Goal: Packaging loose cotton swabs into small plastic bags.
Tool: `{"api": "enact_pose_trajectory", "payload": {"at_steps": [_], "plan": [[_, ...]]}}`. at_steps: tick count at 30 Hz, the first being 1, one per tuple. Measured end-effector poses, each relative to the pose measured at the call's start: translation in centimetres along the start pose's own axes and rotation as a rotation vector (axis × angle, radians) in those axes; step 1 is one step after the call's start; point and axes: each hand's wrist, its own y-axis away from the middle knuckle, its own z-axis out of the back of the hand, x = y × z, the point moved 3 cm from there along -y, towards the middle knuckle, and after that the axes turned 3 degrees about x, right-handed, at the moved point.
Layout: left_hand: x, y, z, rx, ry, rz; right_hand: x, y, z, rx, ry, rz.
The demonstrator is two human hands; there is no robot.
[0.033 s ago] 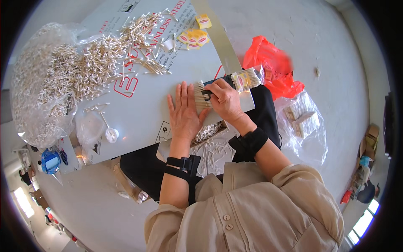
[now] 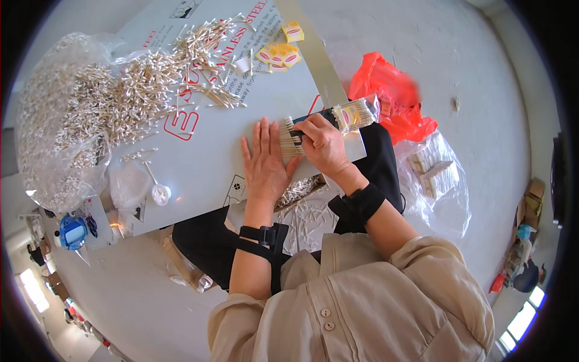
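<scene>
Bending over the dark flat strip (image 2: 329, 114), the right hand (image 2: 325, 142) has its fingers curled down onto it; whether they grasp it or merely press is hidden by the knuckles. Just left of the strip, the left hand (image 2: 265, 157) lies palm down and flat, fingers extended, clenching nothing, its thumb side touching the row of cotton swabs (image 2: 289, 145). That row sits at the strip's left end, side by side on the grey tabletop (image 2: 211, 163). At the strip's right end lies a clear-wrapped swab pack (image 2: 356, 114) with a yellow label.

Uneven pressure from the right hand could skew the swabs or roll some loose, I judge; the flat left hand, if lifted, would leave that side unbraced. The wrapped pack, near the table's edge, might get nudged off by a sideways push along the strip. Swabs slipping toward the body could drop into the open box (image 2: 316, 188) below the strip.
</scene>
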Motion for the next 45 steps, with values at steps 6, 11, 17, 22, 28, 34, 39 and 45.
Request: {"api": "enact_pose_trajectory", "payload": {"at_steps": [6,11,17,22,28,34,39,45], "plan": [[0.2,0.1,-0.3,0.002,0.01,-0.005,0.2,-0.3,-0.1,0.0,0.047,-0.013],[0.1,0.1,-0.1,0.008,0.011,0.008,0.1,-0.5,0.0,0.067,0.04,-0.019],[0.1,0.1,-0.3,0.006,0.021,0.009,0.1,-1.2,-0.1,0.011,0.02,-0.037],[0.2,0.1,-0.4,0.014,0.009,0.016,-0.3,-1.5,-0.4,0.052,0.036,-0.028],[0.1,0.2,-0.4,-0.002,0.036,0.013,0.0,-1.6,-0.4,0.029,0.054,-0.046],[0.1,0.2,-0.1,-0.003,0.032,0.006,-0.3,-2.5,-0.6,0.089,0.042,-0.026],[0.0,0.3,-0.5,0.009,0.03,-0.004,-1.2,-5.3,-1.7,0.104,0.119,0.021],[0.4,0.3,-0.5,0.055,-0.011,-0.013,-1.5,-7.3,-1.2,-0.002,-0.198,-0.005]]}}
